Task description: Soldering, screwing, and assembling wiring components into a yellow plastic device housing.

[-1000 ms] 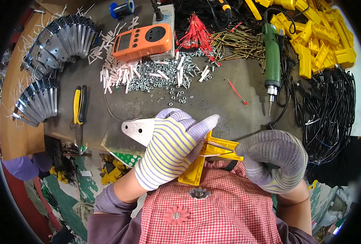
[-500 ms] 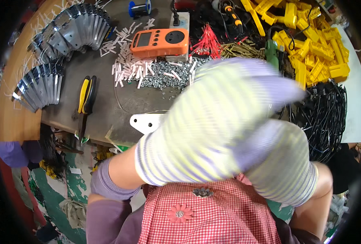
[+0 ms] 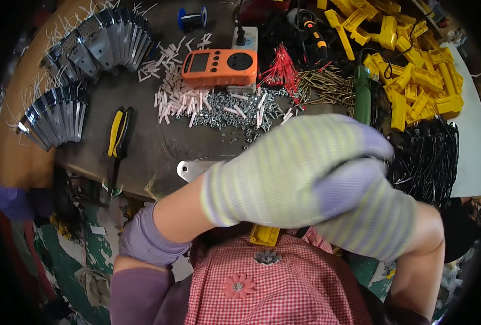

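My left hand (image 3: 294, 168), in a knitted glove with pale yellow-green stripes and purple fingertips, reaches across to the right over my other hand. Its fingers are curled and its thumb presses down beside them; whatever lies inside is hidden. My right hand (image 3: 378, 216), gloved alike, is tucked beneath, touching the left one, and its fingers are covered. Below the left hand a yellow plastic part (image 3: 264, 235) shows at the top of the red checked apron. Partly behind my left forearm lies a metal plate (image 3: 189, 169) with a hole.
Yellow-and-black pliers (image 3: 120, 132) lie left, near curved rows of metal plates (image 3: 97, 46). Beyond are an orange meter (image 3: 218, 67), white sleeves, nuts, red-tipped pieces and long screws (image 3: 327, 86). At right are a green tool (image 3: 362, 97), yellow plastic parts (image 3: 413, 70) and black cables (image 3: 427, 157).
Both hands have drawn slightly lower and closer together, the left fingers now curled in. The yellow plastic part below the left hand has come into sight. More long screws show.
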Demonstrator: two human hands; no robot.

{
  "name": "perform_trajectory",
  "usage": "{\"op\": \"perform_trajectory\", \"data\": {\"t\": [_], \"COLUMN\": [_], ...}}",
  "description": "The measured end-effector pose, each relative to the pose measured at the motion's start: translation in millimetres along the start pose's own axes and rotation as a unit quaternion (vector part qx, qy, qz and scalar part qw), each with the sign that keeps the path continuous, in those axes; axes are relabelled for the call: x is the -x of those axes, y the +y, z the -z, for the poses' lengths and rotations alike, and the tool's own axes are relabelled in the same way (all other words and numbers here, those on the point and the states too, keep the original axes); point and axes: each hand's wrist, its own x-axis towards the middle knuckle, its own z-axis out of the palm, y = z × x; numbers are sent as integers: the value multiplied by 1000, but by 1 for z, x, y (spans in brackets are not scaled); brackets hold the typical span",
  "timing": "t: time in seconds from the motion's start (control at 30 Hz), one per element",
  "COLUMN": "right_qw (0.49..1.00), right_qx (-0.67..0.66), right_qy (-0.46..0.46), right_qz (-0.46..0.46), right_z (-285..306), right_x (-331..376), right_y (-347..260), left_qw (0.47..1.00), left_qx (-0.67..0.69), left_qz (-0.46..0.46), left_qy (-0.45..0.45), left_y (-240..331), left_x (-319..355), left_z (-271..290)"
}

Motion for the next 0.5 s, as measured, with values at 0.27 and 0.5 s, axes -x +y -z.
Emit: {"op": "perform_trajectory", "data": {"t": [0.27, 0.5], "right_qw": [858, 807], "right_qx": [-327, -267], "right_qy": [285, 250], "right_qz": [-274, -463], "right_z": [-152, -196], "right_x": [-25, 4], "right_y": [39, 53], "left_qw": [887, 836], "left_qx": [-307, -391], "left_qz": [265, 343], "left_qy": [-221, -175], "left_y": [35, 50], "left_x": [95, 118], "left_z": [46, 33]}}
